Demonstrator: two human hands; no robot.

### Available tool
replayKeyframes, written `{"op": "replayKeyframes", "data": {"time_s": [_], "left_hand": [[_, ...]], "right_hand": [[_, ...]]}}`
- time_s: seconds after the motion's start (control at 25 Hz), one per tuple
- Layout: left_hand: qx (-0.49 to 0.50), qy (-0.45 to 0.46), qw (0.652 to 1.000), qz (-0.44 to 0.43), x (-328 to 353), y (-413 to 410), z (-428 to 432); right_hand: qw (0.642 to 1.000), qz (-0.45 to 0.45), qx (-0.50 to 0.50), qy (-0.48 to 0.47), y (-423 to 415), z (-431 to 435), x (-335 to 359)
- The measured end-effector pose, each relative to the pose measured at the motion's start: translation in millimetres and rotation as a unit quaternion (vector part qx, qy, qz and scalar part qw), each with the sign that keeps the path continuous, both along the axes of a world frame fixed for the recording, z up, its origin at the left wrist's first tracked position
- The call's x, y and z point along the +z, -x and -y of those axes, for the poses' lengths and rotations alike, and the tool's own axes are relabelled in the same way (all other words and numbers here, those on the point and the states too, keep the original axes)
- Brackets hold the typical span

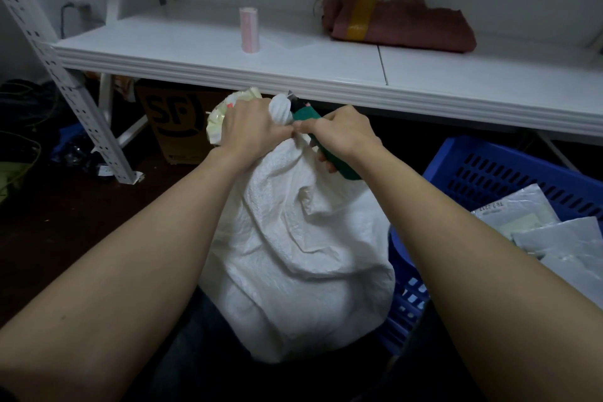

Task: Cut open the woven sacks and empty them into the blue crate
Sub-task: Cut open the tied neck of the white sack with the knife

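Below the white table point(326, 72), my left grip point(251, 129) clamps the tied neck of the woven sack point(293, 238) just beside the blue crate point(509, 173), my right grip point(342, 137) closed round a green cutter point(306, 116); packets point(554, 238) already lie in the crate, and this sack is not yet cut.

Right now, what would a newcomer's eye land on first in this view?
The bulging white woven sack sits dead centre, its twisted neck gripped by the left hand while the right hand holds a green-handled cutter at it. At right stands the blue slotted plastic crate, already holding pale flat packets.
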State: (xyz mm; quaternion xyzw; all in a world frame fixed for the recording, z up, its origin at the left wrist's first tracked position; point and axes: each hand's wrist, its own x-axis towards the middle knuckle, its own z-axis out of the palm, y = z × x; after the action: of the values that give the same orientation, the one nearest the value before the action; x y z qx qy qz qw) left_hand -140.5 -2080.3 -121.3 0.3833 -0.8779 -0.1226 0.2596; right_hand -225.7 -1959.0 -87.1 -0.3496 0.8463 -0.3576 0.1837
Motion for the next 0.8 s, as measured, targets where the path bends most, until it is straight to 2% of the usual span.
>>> {"op": "replayKeyframes", "data": {"time_s": [0.2,0.56,0.8], "left_hand": [[-0.096,0.100,0.990,-0.001,-6.5,-10.5,14.0],[-0.192,0.148,0.970,0.017,-14.3,-9.3,16.6],[-0.232,0.181,0.955,0.027,-15.0,-6.6,16.6]], "right_hand": [[0.998,-0.033,0.029,-0.041,7.5,-11.9,4.6],[0.974,-0.181,0.055,-0.122,13.1,-36.4,9.4],[0.967,-0.200,0.069,-0.142,17.9,-44.1,10.3]]}}
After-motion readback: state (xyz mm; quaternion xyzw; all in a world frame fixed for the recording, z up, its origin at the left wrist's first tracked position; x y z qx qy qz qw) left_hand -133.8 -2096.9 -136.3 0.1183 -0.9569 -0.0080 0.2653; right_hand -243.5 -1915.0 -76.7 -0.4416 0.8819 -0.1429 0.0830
